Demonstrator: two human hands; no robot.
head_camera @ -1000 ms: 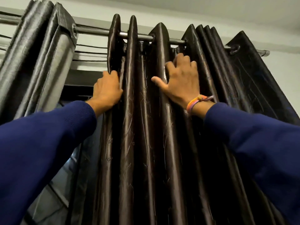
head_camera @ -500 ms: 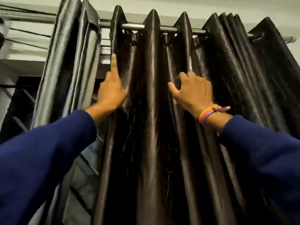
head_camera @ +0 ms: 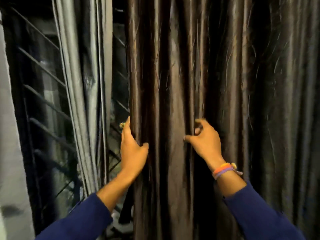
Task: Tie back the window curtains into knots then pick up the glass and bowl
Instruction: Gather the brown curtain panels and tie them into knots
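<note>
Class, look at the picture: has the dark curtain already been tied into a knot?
No: the dark curtain hangs in straight folds, with the left hand and right hand only gathering it.

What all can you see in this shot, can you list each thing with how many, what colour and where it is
dark curtain: one, glossy dark brown, hanging in folds over the centre and right
grey curtain: one, silver grey, hanging left of the dark one
window grille: one, dark bars, behind the curtains on the left
wall: one strip, pale grey, far left edge
bracelet: several bands, orange and purple, on the right wrist
sleeves: two, navy blue, bottom corners
left hand: one, gripping the dark curtain's left edge
right hand: one, fingers curled round a fold near the centre
</note>
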